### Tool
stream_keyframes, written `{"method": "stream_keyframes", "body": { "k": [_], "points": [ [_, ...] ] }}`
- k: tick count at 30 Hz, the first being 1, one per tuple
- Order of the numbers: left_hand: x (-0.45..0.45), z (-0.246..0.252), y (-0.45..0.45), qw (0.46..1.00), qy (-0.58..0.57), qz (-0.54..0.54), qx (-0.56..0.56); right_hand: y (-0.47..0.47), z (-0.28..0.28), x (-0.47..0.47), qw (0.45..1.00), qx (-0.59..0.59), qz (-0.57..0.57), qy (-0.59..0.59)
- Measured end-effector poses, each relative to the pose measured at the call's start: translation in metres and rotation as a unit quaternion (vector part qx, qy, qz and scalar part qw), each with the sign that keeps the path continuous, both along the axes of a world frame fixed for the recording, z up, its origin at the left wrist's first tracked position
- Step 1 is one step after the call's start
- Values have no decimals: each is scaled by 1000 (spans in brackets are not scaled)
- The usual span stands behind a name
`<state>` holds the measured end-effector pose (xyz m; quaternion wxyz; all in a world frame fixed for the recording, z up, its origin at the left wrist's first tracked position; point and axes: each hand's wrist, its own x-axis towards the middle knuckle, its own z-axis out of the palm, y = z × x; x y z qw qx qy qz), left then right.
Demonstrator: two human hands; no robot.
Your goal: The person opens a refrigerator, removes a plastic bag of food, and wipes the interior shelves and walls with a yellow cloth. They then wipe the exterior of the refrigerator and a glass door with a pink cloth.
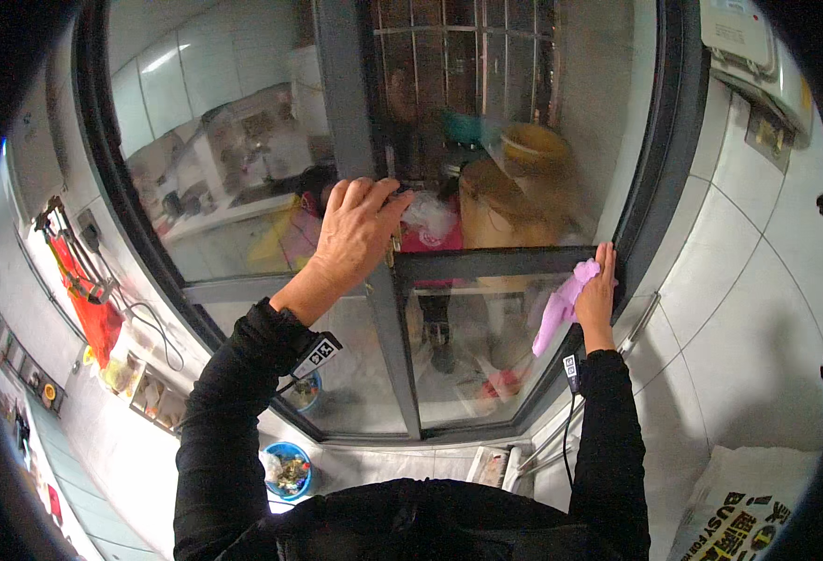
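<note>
Before me stands a glass door or window with a dark metal frame. My left hand rests on its middle upright, fingers bent around the edge; whether they grip it is hard to tell. At the right, my right hand presses a pink cloth against the frame where the crossbar meets the side, its fingers pointing up and the cloth hanging to the left over the lower pane. The glass shows reflections, and behind it are metal bars and a yellow basin.
A blue bin holding waste stands on the floor below the frame. A red bag hangs at the left wall. White tiles and a box-shaped appliance are on the right, with a printed white sack at the lower right.
</note>
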<state>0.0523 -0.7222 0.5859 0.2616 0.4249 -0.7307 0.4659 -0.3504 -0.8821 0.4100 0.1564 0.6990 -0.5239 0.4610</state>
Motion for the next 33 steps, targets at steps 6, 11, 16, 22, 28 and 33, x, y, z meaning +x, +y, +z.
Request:
{"method": "stream_keyframes", "body": {
  "k": [6,11,16,22,28,33],
  "points": [
    [-7,0,-7,984,-122,128,22,-4,-5,-1,999,-2,19,-25],
    [-19,-42,23,980,-129,121,87,-7,-6,-1,1000,-16,11,-23],
    [-6,-97,28,953,-225,129,155,-9,-7,0,1000,-10,8,-26],
    [3,-104,16,979,-128,48,149,0,-4,-1,1000,1,14,-22],
    [6,-80,-5,962,-170,126,173,18,41,44,995,-1,72,-76],
    [0,-115,-6,960,-183,57,205,5,88,121,989,-131,63,13]
  ]
}}
